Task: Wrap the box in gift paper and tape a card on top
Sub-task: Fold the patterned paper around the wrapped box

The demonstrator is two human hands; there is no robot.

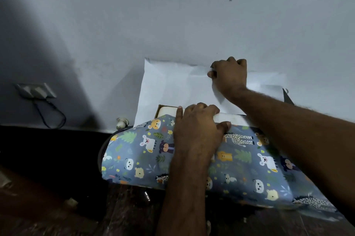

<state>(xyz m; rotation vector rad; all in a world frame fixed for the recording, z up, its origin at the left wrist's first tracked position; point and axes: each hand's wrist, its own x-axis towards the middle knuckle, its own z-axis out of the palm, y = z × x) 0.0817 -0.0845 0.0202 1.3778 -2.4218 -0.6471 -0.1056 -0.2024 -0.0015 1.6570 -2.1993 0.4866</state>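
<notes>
Nearest the camera, the animal-print gift paper (240, 160) drapes toward the viewer over the near side of the box (230, 118), pressed flat there by the left hand (197, 130) with fingers (201, 109) together over the paper's edge. Beyond the box, the paper's white underside (172, 86) stands against the grey wall (172, 15), its top edge pinched by the right hand (230, 76).
</notes>
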